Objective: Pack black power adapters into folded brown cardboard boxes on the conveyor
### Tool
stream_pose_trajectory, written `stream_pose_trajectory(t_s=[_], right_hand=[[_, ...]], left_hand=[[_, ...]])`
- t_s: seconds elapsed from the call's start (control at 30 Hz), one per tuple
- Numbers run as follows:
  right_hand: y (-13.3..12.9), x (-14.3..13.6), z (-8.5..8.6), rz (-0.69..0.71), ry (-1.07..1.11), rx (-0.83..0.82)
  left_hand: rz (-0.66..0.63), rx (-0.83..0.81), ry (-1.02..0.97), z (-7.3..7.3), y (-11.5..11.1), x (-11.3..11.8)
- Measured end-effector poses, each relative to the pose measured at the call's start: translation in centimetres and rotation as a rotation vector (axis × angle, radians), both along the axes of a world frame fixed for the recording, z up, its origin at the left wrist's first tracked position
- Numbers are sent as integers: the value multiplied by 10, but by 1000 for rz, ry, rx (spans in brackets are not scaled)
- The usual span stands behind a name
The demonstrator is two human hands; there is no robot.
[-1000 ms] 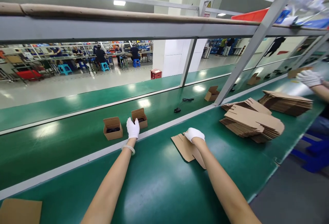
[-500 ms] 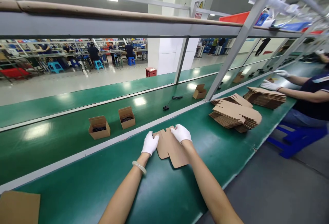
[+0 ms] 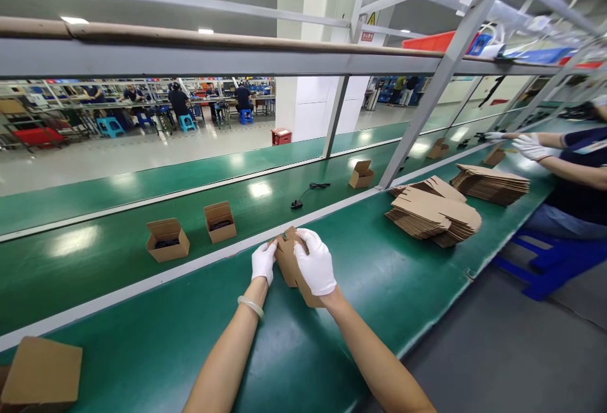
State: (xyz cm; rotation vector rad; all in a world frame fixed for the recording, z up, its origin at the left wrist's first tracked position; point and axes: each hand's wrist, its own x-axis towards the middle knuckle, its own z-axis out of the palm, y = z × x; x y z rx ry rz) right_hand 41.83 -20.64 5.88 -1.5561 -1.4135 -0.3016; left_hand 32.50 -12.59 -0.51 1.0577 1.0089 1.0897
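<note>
Between my hands, over the green work surface (image 3: 222, 337), is a brown cardboard box blank (image 3: 288, 262), partly folded. My left hand (image 3: 263, 264), in a white glove with a pale bangle at the wrist, grips its left edge near the far end. White-gloved too, my right hand (image 3: 317, 264) is closed over the right side and hides part of the cardboard. Flaps with slots stick up at the far end between the hands. To the right lies a stack of flat box blanks (image 3: 422, 214).
On the green belt beyond the white rail stand open boxes (image 3: 168, 242) (image 3: 220, 223) with black cables inside. A black adapter with cord (image 3: 296, 203) lies beside them. Another box (image 3: 42, 372) is at lower left. A slanted metal post (image 3: 427, 90) rises ahead. At right sits a co-worker (image 3: 581, 160).
The blank has gone from nearly flat to partly folded, and my right hand has moved over it. Boxes and adapter on the belt have shifted left. The co-worker's hands have moved.
</note>
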Motion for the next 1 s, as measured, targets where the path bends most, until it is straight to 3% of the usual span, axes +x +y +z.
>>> stream_pose_trajectory(t_s=[0.27, 0.47, 0.6, 0.7, 0.87, 1.0], right_hand=[[-7, 3, -2, 29, -101, -36], [-5, 0, -4, 266, 133, -37], [6, -12, -7, 146, 308, 66], [12, -20, -6, 53, 133, 149], [13, -26, 5, 188, -395, 71], [17, -31, 15, 180, -507, -16]], left_hand=[[1, 145, 234, 14, -5, -13], [53, 286, 357, 44, -2, -25], [-71, 449, 335, 61, -6, -38], [-72, 558, 370, 68, -10, -50], [81, 593, 497, 75, -10, -67], [96, 577, 541, 77, -11, -74]])
